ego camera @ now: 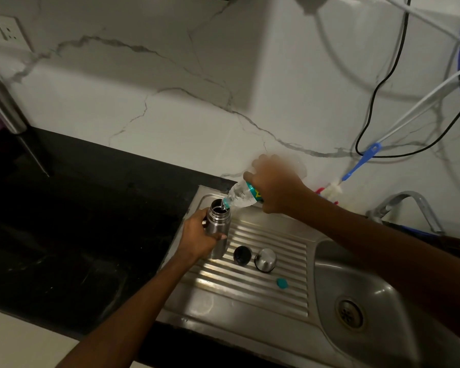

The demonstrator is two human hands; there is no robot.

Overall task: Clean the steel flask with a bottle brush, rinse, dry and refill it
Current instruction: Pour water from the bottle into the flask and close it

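The open steel flask [218,224] stands upright on the ribbed draining board [250,290], and my left hand [197,240] grips its body. My right hand [274,187] holds a clear plastic water bottle [239,195] tilted neck-down, its mouth at the flask's opening, with water running in. Beside the flask lie a black inner stopper [242,254] and the steel cup lid [265,259]. The bottle's teal cap [282,283] rests on the ribs. A blue-handled bottle brush [356,166] with a white head leans on the wall behind my right arm.
The sink bowl [337,272] with its drain [349,313] lies to the right, a steel tap [406,205] above it. Black worktop [77,229] spreads to the left. Cables [377,102] hang on the marble wall. A steel cylinder [3,102] stands far left.
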